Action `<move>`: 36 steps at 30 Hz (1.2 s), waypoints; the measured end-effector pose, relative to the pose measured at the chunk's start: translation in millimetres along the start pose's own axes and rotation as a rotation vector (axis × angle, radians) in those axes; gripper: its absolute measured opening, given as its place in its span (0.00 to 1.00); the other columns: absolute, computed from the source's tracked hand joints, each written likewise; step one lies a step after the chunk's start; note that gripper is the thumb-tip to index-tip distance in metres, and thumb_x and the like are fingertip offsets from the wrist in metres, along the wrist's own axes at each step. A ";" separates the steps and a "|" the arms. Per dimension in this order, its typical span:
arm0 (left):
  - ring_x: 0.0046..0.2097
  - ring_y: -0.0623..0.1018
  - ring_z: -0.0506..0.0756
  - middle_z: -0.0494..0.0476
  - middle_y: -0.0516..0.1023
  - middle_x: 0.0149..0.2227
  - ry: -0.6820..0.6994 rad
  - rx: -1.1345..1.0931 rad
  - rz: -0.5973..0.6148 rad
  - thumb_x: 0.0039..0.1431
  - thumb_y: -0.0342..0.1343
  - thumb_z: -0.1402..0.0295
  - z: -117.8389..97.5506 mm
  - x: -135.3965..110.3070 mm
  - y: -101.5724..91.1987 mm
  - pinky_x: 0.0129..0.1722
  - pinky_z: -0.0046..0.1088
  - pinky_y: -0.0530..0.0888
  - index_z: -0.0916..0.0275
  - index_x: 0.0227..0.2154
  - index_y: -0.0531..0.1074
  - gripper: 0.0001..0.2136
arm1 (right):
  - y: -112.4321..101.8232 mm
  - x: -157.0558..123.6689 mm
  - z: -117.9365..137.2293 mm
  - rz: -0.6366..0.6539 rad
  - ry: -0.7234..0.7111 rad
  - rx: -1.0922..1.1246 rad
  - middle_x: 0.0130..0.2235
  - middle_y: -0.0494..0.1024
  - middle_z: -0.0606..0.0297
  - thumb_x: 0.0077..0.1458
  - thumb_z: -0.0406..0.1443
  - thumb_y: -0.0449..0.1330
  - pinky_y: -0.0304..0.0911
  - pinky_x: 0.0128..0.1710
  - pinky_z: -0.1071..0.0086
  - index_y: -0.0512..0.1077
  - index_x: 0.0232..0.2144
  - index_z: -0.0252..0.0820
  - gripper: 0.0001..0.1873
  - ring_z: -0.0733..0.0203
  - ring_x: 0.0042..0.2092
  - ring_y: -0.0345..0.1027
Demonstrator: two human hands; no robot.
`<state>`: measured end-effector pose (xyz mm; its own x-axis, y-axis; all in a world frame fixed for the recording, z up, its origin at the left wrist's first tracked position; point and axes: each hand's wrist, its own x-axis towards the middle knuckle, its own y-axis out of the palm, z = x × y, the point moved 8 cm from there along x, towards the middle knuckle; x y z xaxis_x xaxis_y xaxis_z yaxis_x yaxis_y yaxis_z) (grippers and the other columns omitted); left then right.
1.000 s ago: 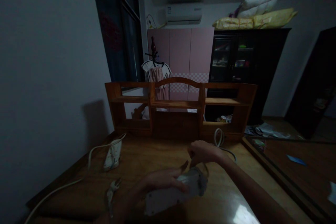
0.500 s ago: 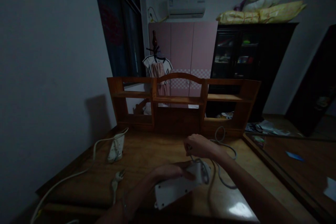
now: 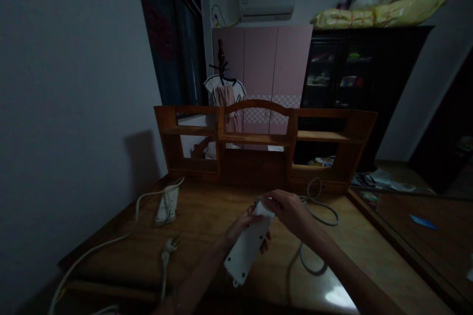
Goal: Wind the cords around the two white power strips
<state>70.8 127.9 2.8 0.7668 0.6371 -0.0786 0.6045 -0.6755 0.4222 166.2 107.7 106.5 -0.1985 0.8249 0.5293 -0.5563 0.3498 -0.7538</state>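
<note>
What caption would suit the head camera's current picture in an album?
Left hand gripping a white power strip, right hand at its far end, above a wooden desk.

Thin bracelet-like band (image 3: 176, 301) on left forearm (image 3: 207, 268), dim, material unreadable. Forearm bare past the band, up to ungloved left hand (image 3: 242, 222). Right of the band: slim right forearm (image 3: 342, 262), bare; right hand (image 3: 291, 210) ungloved.

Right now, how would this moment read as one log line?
left hand: holding white block | right hand: at block's upper end | desk: power strip, plug
</note>
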 end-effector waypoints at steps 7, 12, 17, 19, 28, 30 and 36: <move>0.28 0.80 0.62 0.61 0.78 0.30 0.168 -0.112 -0.016 0.61 0.47 0.61 2.3 -2.4 -0.2 0.29 0.40 0.74 0.60 0.53 0.51 0.21 | -8.3 -18.6 -3.4 -0.155 0.013 0.056 0.33 0.75 0.67 0.59 0.35 0.56 0.58 0.32 0.74 0.72 0.37 0.44 0.05 0.66 0.32 0.67; 0.26 0.79 0.60 0.61 0.77 0.33 0.267 -0.187 0.009 0.62 0.47 0.63 -1.4 -8.5 2.2 0.25 0.34 0.73 0.58 0.56 0.51 0.21 | -16.2 -32.2 5.2 -0.266 -0.018 0.091 0.31 0.72 0.66 0.59 0.35 0.56 0.58 0.31 0.74 0.72 0.34 0.42 0.05 0.66 0.30 0.64; 0.28 0.79 0.55 0.59 0.77 0.36 0.263 -0.355 -0.051 0.62 0.48 0.62 7.5 -10.9 6.1 0.25 0.29 0.72 0.56 0.53 0.56 0.18 | -16.8 -48.1 12.2 -0.402 0.003 0.148 0.30 0.71 0.64 0.60 0.35 0.54 0.59 0.32 0.72 0.72 0.34 0.43 0.07 0.64 0.31 0.64; 0.27 0.78 0.54 0.57 0.77 0.35 0.258 -0.379 -0.095 0.61 0.49 0.61 12.2 -11.4 5.6 0.24 0.28 0.71 0.57 0.51 0.59 0.16 | -11.3 -49.9 6.2 -0.390 0.078 0.217 0.30 0.72 0.63 0.60 0.37 0.55 0.59 0.31 0.71 0.72 0.32 0.42 0.08 0.63 0.30 0.64; 0.26 0.74 0.53 0.63 0.75 0.27 0.132 -0.326 0.015 0.59 0.45 0.50 20.6 -29.2 8.9 0.26 0.27 0.68 0.71 0.45 0.68 0.26 | 37.0 -45.7 -54.8 -0.046 0.468 0.855 0.19 0.57 0.75 0.45 0.48 0.65 0.46 0.20 0.75 0.61 0.21 0.40 0.22 0.71 0.21 0.49; 0.24 0.74 0.54 0.64 0.76 0.27 0.077 -0.259 0.045 0.55 0.46 0.46 23.5 -33.1 12.8 0.24 0.27 0.67 0.72 0.47 0.69 0.31 | 51.3 -47.7 -58.6 0.080 0.467 0.970 0.18 0.55 0.77 0.44 0.50 0.64 0.43 0.19 0.76 0.61 0.22 0.40 0.23 0.72 0.20 0.45; 0.32 0.77 0.61 0.67 0.78 0.36 -0.026 -0.132 0.097 0.49 0.56 0.49 29.0 -46.4 19.1 0.29 0.33 0.71 0.68 0.53 0.66 0.33 | 89.9 -60.8 -54.5 0.464 0.336 1.047 0.20 0.64 0.71 0.32 0.54 0.68 0.52 0.22 0.75 0.67 0.20 0.36 0.27 0.70 0.22 0.54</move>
<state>53.1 74.7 -11.7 0.8267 0.5600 -0.0546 0.4950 -0.6777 0.5438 172.3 113.3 -14.7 -0.4198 0.9066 0.0441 -0.9060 -0.4157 -0.0799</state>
